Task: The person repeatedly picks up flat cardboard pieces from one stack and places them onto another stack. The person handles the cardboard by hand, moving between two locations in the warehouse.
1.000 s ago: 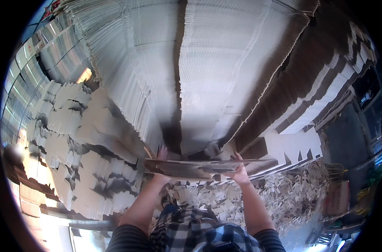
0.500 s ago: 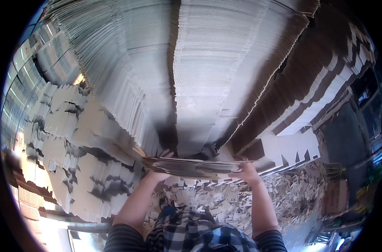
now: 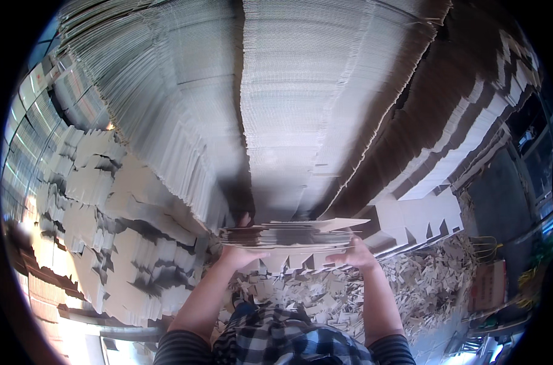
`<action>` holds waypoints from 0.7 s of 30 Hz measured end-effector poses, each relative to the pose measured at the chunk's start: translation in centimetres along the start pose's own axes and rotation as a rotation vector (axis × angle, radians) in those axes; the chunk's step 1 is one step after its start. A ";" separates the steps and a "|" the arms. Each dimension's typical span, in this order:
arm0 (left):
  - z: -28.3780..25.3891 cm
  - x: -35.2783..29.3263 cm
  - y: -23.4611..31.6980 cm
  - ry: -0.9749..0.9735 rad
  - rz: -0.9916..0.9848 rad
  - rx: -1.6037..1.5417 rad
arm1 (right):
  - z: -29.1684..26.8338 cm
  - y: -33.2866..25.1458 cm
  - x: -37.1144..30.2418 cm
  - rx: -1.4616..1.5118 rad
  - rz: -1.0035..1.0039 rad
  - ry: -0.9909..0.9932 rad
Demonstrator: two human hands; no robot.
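Two striped sleeves [image 3: 185, 348] flank a black-and-white checked garment [image 3: 270, 334] at the lower edge, nearest the viewer. Bare forearms extend from them to a bundle of cardboard sheets [image 3: 294, 234], located in front of the torso and between the hands. The left hand [image 3: 240, 255] grasps the left end, thumb along the near side, a fingertip visible on the far side. The right hand [image 3: 355, 254] grips the right end, thumb directed inward; its other fingers are partly hidden. The bundle's long axis runs left to right, crosswise to the body, with its ends pointing toward the two hands; one upper sheet tapers out to the right. Notched pale flaps [image 3: 297, 261] show along the near side; whether they belong to the bundle cannot be told. Beyond and below, cardboard scraps [image 3: 416, 274] cover the floor. At left lies a ragged pile of cut cardboard [image 3: 130, 261]; at right, a pale notched stack [image 3: 416, 219]. Farther off, tall cardboard stacks [image 3: 301, 109] rise side by side, a dark gap separating the middle one from its left neighbour.
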State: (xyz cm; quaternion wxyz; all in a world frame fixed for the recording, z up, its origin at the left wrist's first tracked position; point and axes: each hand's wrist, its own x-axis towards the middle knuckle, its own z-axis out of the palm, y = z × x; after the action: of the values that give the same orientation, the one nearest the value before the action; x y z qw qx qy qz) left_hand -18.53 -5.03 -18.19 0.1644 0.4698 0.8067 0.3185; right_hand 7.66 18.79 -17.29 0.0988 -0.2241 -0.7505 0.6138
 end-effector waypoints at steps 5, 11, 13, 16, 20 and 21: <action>0.8 1.0 0.7 -0.058 -0.068 0.159 | 1.5 3.1 0.2 -0.408 -0.047 0.037; 0.8 0.8 -0.7 -0.078 0.033 0.273 | 3.1 0.4 1.8 -0.119 -0.236 0.272; 0.6 0.9 0.3 -0.001 0.121 0.171 | 2.4 0.0 1.1 -0.284 -0.221 0.266; 0.9 1.4 -0.1 -0.112 -0.056 0.376 | 2.0 -1.5 0.7 -0.540 0.032 0.157; -0.1 0.6 -1.7 -0.107 -0.099 0.358 | 2.1 -4.1 1.3 -0.689 0.230 0.083; 0.2 0.5 -2.0 -0.061 -0.073 0.392 | 1.3 -2.2 1.3 -0.618 0.177 0.133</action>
State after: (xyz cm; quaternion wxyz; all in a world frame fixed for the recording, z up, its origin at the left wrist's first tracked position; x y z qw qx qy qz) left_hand -19.97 -5.29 -19.67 0.1055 0.4726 0.8645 0.1349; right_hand 5.52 17.95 -15.60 0.0211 -0.3476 -0.8708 0.3471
